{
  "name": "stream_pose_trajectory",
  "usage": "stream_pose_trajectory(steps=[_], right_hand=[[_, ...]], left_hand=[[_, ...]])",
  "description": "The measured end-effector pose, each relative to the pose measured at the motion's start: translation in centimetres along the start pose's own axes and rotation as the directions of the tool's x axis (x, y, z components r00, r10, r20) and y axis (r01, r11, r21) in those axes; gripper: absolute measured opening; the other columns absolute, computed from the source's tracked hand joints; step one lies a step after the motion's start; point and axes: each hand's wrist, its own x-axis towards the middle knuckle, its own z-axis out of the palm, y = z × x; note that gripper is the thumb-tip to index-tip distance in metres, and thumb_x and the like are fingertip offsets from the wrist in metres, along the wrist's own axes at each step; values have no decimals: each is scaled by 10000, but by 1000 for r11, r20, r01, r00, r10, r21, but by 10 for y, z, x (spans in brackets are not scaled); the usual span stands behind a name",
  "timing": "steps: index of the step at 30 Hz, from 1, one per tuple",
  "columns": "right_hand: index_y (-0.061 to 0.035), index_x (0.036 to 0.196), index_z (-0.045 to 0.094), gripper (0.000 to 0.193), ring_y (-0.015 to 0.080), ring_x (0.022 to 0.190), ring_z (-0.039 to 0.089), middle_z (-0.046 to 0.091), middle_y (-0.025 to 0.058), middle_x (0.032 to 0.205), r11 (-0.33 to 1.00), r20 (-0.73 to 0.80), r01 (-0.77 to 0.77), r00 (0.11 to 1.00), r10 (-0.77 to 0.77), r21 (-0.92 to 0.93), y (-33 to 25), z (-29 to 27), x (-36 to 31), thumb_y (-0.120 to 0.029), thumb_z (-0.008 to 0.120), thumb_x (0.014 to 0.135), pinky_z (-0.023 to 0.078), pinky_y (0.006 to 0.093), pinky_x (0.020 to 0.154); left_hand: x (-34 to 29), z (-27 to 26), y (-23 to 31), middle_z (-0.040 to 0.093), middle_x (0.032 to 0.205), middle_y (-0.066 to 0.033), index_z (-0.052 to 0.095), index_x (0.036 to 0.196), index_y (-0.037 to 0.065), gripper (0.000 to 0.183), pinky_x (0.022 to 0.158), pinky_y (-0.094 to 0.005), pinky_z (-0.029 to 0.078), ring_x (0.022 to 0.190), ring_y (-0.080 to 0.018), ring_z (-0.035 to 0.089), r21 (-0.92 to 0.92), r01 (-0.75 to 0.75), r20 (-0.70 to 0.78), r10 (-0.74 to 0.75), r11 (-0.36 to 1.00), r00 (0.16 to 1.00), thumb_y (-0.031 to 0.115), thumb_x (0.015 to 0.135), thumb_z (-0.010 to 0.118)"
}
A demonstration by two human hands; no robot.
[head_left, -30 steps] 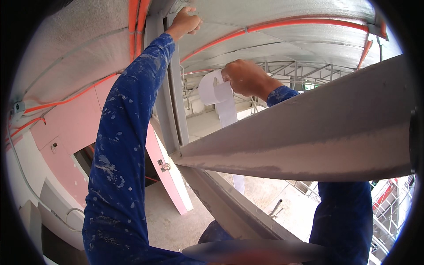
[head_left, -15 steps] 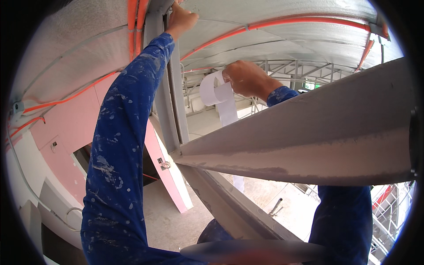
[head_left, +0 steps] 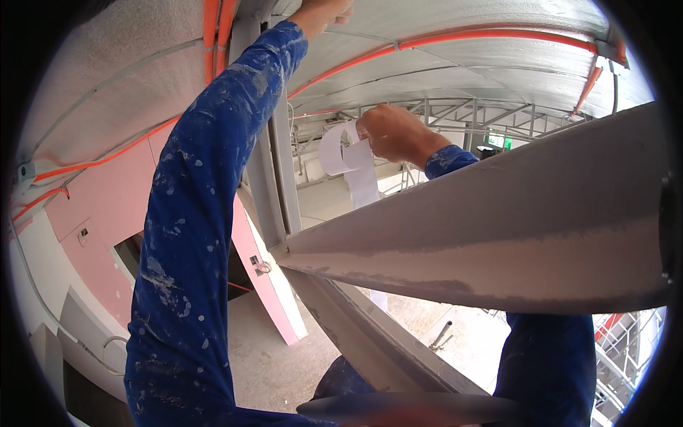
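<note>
My right hand point(head_left: 400, 133) is closed on a white strip of paper tape point(head_left: 334, 151), which curls in a loop beside the fingers. From there the strip hangs down behind a broad grey beam point(head_left: 484, 220), and a lower length shows beneath that beam. High up, near the top of an upright grey metal post point(head_left: 281, 178), is my left hand point(head_left: 324, 16). Its visible fingers are curled in, and the picture's upper edge cuts off part of it. Whatever those fingers may hold cannot be made out. Both arms wear blue sleeves, the left one spotted with white.
A diagonal grey beam point(head_left: 370, 334) meets the post at a corner below my hands. Orange conduits point(head_left: 498, 33) run along the silvery ceiling. Pink wall panels point(head_left: 107, 206) stand at the left. A short dark pipe point(head_left: 442, 333) rises from the pale floor far below.
My left hand has moved up and to the right, away from the post, and more of it is out of view. My right hand still grips the paper tape, almost unmoved.
</note>
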Motion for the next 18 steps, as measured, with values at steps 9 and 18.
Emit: stream_pose_trajectory(steps=[9,18], right_hand=[[15,983,774,225,389,882,733,749,225,941,999,28,-37,999,37,-11,3,3,1,60,652,800,582,454,796],[4,989,775,228,396,876,730,750,219,925,999,35,-49,998,48,15,5,6,-1,48,650,802,578,459,795]], left_hand=[[-28,13,-13,693,930,-304,21,1517,-204,1043,735,-451,591,825,-398,712,394,-155,-453,338,906,825,230,843,688],[2,-24,-30,682,870,-201,94,1494,-148,885,573,-392,546,661,-288,649,-39,-33,1,33,999,999,188,882,636]])
